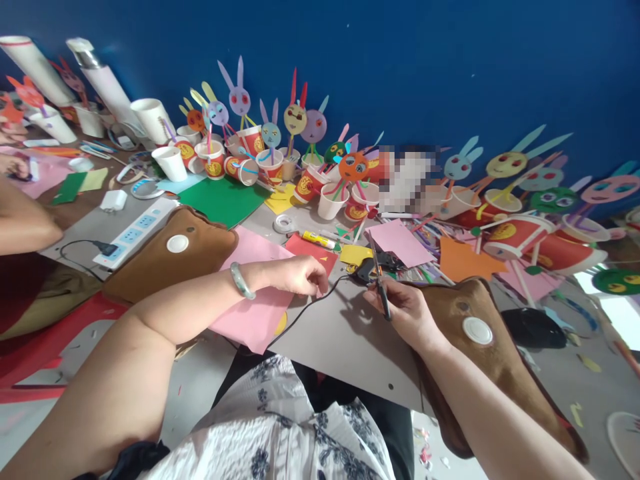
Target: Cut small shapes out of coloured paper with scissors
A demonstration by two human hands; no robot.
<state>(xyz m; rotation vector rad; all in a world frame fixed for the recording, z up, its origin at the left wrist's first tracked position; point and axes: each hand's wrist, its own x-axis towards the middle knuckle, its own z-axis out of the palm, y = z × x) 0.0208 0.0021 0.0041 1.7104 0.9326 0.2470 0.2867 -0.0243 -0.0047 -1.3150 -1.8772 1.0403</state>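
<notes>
Hands w/ cable btwn, cups behind

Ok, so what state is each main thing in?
Scissors, held; blade opening unclear
Right hand, gripping scissors
Left hand, fingers curled; grip unclear
Pink sheet, partly covered by left forearm
Power strip, black plug inserted
Yellow tube, lying down
Green sheet, lying flat
Red cup by green sheet, tipped over
</notes>
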